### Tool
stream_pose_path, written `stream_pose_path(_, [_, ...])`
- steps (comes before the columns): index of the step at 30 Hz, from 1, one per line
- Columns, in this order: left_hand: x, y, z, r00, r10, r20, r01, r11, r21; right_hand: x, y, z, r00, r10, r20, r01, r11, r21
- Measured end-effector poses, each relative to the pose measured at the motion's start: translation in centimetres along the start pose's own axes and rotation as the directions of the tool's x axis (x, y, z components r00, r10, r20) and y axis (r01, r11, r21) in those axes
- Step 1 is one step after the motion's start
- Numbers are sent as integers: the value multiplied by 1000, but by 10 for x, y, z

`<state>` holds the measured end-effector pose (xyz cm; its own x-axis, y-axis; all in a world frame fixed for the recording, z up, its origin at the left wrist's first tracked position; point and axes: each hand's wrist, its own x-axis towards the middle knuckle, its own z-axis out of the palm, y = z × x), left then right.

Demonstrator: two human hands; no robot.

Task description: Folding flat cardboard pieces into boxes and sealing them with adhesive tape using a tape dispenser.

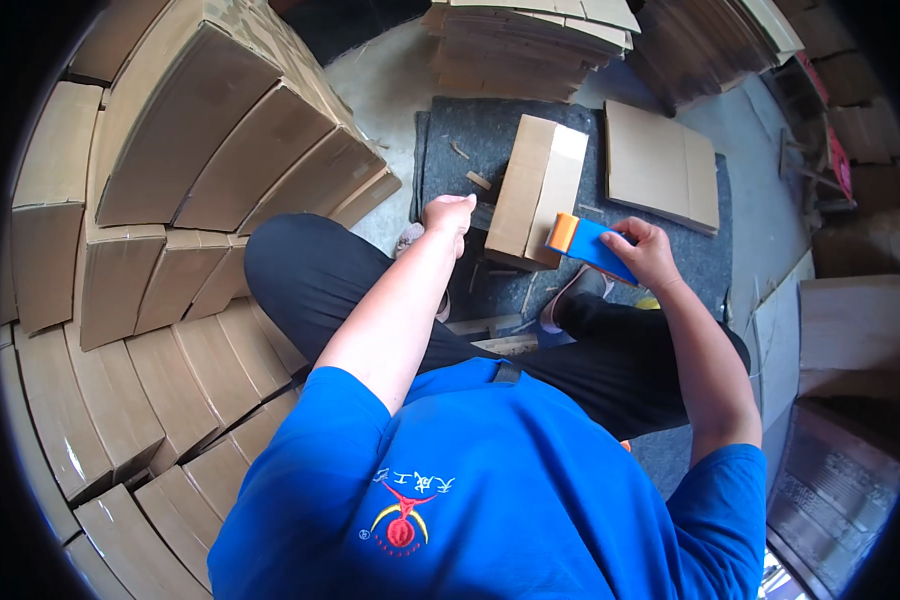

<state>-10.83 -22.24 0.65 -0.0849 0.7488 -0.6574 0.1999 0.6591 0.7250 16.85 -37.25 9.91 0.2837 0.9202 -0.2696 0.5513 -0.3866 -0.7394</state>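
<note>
A closed cardboard box (537, 185), long and narrow, stands on the dark mat in front of me, with a strip of shiny tape on its top. My right hand (648, 252) is closed around a blue tape dispenser (600, 250). The dispenser's orange end (562, 233) is over the near right edge of the box. To the left of the box, a small gap away, is my left hand (450, 217). Its fingers are curled in, and whether anything is in them is hidden.
A flat folded carton (662, 165) lies on the dark mat (450, 125), right of the box. Stacked flat cardboard (520, 50) stands at the far side. Rows of boxes (210, 130) pile up on my left. Small cardboard scraps (478, 180) litter the mat.
</note>
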Motion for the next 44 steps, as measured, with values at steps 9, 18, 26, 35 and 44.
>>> stream_pose_path(9, [32,-71,39,963,-258,82,270,938,-217,10,17,4,994,47,95,-37,993,-108])
stream_pose_path(18, [-17,11,23,378,740,556,-913,198,356,5,16,-1,992,61,106,-46,989,-138])
stream_pose_path(26, [-50,18,40,486,327,811,-805,-194,561,-2,-17,-12,992,57,109,-33,977,-210])
stream_pose_path(35, [-41,16,38,459,317,830,-827,-187,530,-1,4,-57,983,89,159,4,862,-507])
stream_pose_path(44, [-37,13,40,462,326,825,-814,-213,540,17,-43,23,991,128,48,-61,728,-683])
